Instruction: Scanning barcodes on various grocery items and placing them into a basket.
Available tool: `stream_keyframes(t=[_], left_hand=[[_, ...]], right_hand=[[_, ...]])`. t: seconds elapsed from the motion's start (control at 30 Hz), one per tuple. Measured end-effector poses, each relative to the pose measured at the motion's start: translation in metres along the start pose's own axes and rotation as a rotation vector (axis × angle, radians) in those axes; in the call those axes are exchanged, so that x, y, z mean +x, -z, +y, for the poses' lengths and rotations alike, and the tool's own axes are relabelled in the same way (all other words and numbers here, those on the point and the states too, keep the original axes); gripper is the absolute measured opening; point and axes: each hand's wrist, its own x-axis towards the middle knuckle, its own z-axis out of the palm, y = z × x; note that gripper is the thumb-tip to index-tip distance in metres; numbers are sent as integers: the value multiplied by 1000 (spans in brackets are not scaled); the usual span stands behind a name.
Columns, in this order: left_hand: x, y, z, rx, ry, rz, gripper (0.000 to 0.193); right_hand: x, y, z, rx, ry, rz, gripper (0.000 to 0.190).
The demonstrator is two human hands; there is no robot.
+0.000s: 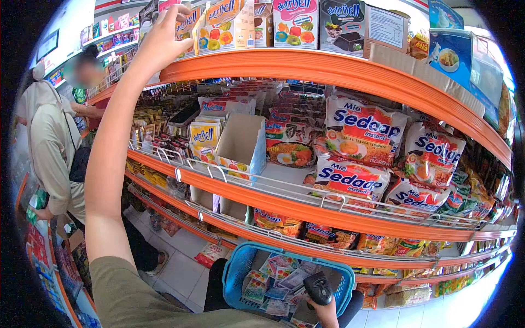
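Observation:
My left hand is raised to the top shelf, thumb and fingers spread in front of an orange Nutrijell box. Whether it touches the box is hard to see. Another orange Nutrijell box stands just to the right, then a pink box and a black one. Low in the view, my right hand grips a black handheld barcode scanner. The scanner is over a blue plastic basket holding many small sachets.
Orange-edged shelves with wire rails curve across the view. Mie Sedaap noodle packs and an open, cut-down carton sit on the middle shelf. Two people stand at left, one in a light top. A red packet lies low by the shelf.

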Motion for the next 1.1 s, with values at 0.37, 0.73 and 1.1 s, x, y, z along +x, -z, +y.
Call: stream_keyframes(t=[0.37,0.73,1.1], left_hand=[[-1,-13,-18,-313,71,-183,30],[-2,-1,12,-319,88,-285,28],[-148,-7,43,30,-395,-374,19]], right_hand=[[6,-20,-11,-95,194,-36,45],[0,-18,-1,-99,63,-56,50],[-7,-10,-3,-135,59,-31,45]])
